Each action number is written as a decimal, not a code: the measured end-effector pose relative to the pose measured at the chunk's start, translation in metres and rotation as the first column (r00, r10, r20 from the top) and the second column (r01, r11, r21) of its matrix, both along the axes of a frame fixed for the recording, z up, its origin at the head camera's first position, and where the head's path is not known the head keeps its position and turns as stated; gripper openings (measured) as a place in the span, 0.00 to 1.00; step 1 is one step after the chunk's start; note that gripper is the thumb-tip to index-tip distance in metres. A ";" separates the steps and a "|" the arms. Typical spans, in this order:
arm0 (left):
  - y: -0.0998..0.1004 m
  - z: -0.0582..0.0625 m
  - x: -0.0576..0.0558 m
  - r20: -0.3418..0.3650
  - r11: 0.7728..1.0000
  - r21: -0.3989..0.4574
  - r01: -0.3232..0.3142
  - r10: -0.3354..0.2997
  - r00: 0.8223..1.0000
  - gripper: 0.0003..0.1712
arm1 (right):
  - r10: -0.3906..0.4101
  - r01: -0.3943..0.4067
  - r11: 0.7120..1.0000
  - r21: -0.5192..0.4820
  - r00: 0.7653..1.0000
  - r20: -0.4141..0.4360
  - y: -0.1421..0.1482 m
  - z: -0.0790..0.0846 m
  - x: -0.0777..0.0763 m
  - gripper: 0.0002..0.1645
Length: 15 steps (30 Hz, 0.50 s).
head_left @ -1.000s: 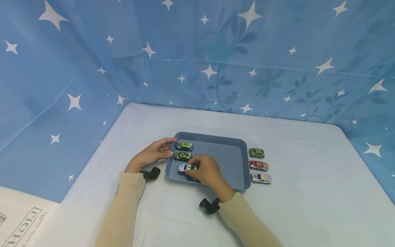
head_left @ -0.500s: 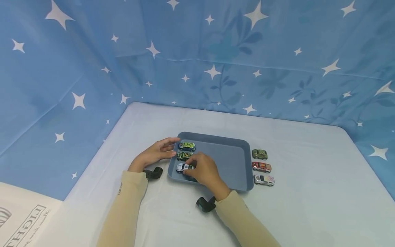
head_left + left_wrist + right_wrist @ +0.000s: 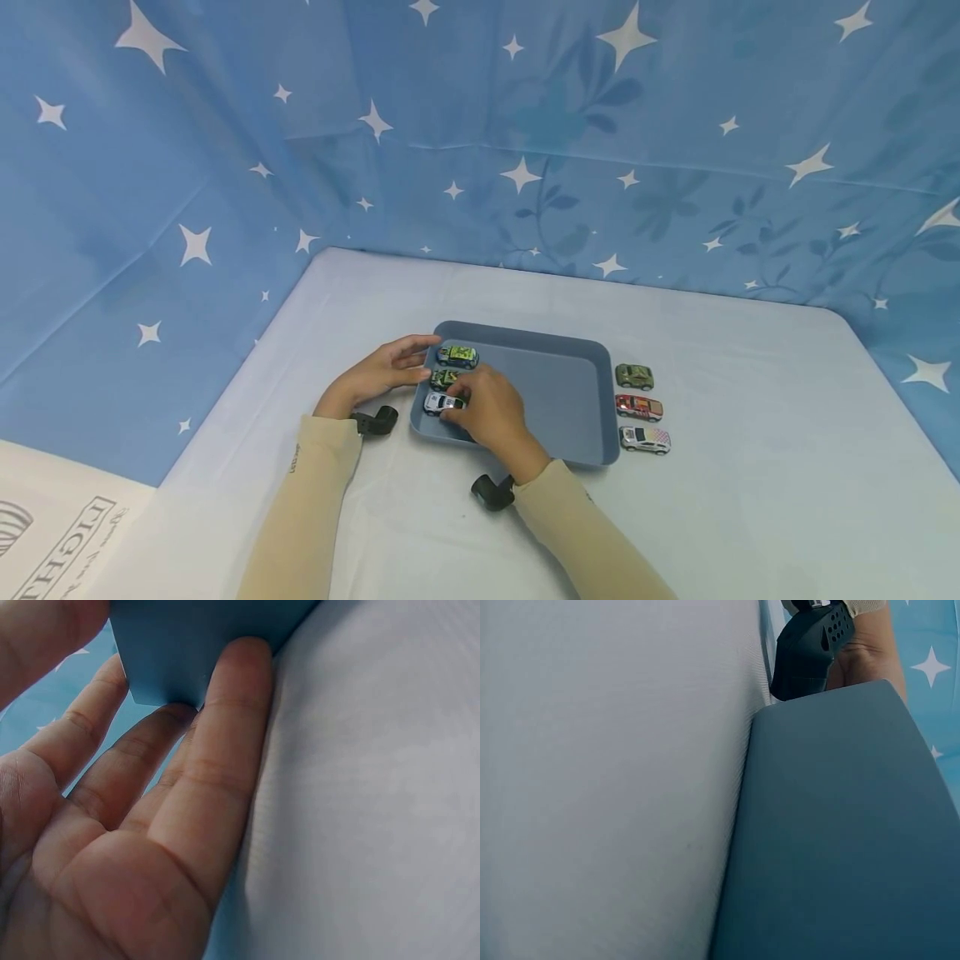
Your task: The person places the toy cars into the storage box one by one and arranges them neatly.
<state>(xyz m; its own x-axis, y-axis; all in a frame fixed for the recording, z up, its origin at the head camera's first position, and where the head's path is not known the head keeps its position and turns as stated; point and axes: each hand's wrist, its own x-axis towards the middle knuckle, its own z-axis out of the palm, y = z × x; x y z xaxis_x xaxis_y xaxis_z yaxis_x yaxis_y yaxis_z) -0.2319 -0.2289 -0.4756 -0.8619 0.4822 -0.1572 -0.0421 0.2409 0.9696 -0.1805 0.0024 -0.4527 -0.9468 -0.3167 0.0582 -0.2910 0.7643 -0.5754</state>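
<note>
White car [image 3: 436,403]: my right hand [image 3: 491,407] pinches it, apparently aligning.
Tray [image 3: 558,400]: left hand [image 3: 378,372], extended, touches.
Next move: likely release.

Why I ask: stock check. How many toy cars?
6: yellow-topped car, green car, white car in the tray; olive car, red car, silver car right of it. The right hand may hide more.

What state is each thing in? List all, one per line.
Tray: flat, right side up.
White car: upright, held inside the tray.
Yellow-green car: upright in the tray.
Dark green car: in the tray, partly hidden.
Olive car: upright, outside the tray.
Red car: upright, outside.
Silver car: upright, outside.
Left hand: fingers touching the tray's side.
Right hand: pinching the white car.
Blue cloth: hanging, creased.
</note>
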 end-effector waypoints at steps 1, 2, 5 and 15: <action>0.000 0.000 0.000 -0.001 1.000 0.002 0.002 -0.002 1.000 0.39 | 0.001 -0.001 1.000 0.004 1.000 -0.002 0.000 0.000 0.000 0.14; 0.001 0.000 0.000 -0.002 1.000 0.003 0.003 -0.003 1.000 0.39 | 0.003 -0.003 1.000 0.007 1.000 -0.003 0.001 0.000 0.000 0.14; 0.001 0.001 0.000 -0.006 1.000 0.001 0.002 -0.002 1.000 0.39 | 0.012 -0.012 1.000 -0.011 1.000 -0.005 0.004 0.000 -0.001 0.14; 0.001 0.001 0.001 -0.008 1.000 -0.018 0.001 -0.002 1.000 0.39 | 0.113 -0.098 0.978 -0.185 0.991 0.070 0.024 0.004 -0.004 0.14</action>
